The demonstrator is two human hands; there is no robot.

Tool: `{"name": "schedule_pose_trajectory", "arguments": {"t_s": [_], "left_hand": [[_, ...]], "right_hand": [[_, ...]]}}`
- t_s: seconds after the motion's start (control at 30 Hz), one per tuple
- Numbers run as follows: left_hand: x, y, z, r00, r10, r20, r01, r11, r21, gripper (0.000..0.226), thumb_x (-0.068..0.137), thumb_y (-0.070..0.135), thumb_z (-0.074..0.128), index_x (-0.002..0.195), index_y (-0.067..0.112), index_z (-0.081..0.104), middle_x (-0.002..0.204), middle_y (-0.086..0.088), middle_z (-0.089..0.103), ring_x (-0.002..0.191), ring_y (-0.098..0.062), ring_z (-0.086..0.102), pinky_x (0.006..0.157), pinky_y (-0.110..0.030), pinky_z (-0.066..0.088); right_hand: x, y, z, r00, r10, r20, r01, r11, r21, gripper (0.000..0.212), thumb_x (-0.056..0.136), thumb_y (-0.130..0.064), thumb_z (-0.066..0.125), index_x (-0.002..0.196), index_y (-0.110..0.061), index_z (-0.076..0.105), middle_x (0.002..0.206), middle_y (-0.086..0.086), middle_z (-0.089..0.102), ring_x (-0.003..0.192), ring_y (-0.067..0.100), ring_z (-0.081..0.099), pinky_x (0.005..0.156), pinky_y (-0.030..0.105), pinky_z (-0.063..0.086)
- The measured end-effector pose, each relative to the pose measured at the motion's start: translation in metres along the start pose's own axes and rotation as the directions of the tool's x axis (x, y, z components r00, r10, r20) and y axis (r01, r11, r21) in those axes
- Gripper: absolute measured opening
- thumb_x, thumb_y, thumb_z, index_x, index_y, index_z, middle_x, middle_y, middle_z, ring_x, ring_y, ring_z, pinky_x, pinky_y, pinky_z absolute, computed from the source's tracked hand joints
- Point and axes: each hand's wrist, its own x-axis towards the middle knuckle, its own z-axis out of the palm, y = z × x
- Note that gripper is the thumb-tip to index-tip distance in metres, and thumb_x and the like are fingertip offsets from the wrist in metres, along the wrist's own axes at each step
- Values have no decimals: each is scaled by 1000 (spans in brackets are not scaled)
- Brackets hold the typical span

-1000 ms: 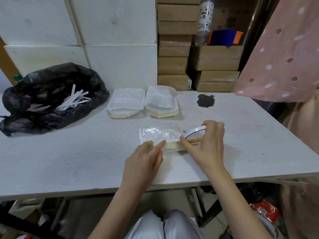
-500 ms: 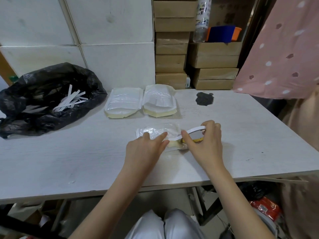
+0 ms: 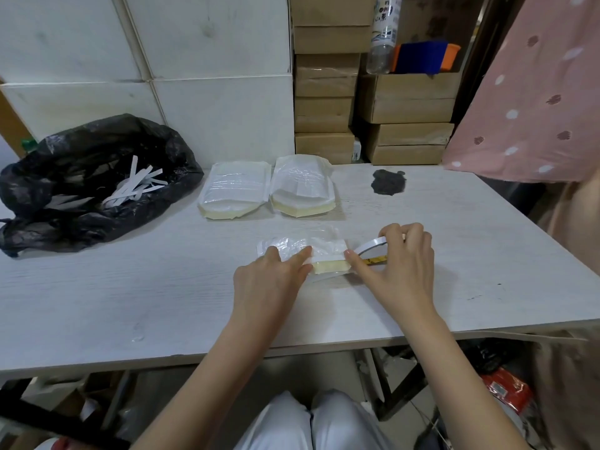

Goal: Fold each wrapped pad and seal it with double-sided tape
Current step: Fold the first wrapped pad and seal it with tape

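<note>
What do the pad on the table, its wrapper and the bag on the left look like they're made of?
The pad looks like soft foam or fibre: matte, pale yellow, thick at its exposed edge. Its wrapper seems thin clear plastic film: crinkled, glossy, see-through. The bag looks like thin black plastic: shiny, wrinkled, slumped.

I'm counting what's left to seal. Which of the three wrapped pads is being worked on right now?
The nearest wrapped pad, pressed by the left hand while the right hand holds the tape roll. The two pads farther back lie untouched.

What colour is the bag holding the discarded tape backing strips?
Black, glossy and crumpled; the bag shows best in the head view, far left on the table.
</note>
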Motion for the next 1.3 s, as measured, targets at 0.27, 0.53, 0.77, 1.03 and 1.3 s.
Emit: {"name": "schedule_pose_trajectory", "arguments": {"t_s": [0.27,0.53,0.77,1.03,1.3], "left_hand": [[25,15,-6,990,103,-95,-99,994,42,27,55,18,83,41,18,60,54,-2,32,54,-21,37,49,-27,23],[26,33,23,935,309,-176,-339,924,-179,37,67,0,40,76,17,73,68,-1,59,64,-21,51,50,-21,28],[9,27,34,912,325,-248,-380,899,-217,34,74,9,47,91,20,75,87,-4,66,83,-25,51,63,-31,37],[9,30,43,915,326,-239,-371,911,-177,34,74,7,46,91,17,73,83,-2,64,84,-24,43,62,-33,38],[9,34,43,941,292,-169,-314,941,-124,29,74,10,44,82,18,71,82,0,62,85,-24,41,62,-32,39]], "right_hand": [[4,3,-8,983,-175,47,177,983,-48,32,78,-43,60,65,-14,59,69,-2,55,72,21,54,83,29,30],[3,9,-9,903,-287,321,263,958,115,15,85,-31,56,84,-21,67,73,-9,67,71,17,62,66,23,34],[3,7,-17,913,-77,400,-60,945,320,9,84,-27,65,89,-28,73,89,-23,67,83,-2,59,73,19,45],[1,3,-10,916,-167,364,43,945,324,7,83,-10,63,83,-12,70,86,-5,70,80,8,58,70,2,37],[-13,0,-10,960,-92,264,-21,918,396,6,83,-5,63,81,-7,68,78,0,65,76,10,58,70,17,45]]}}
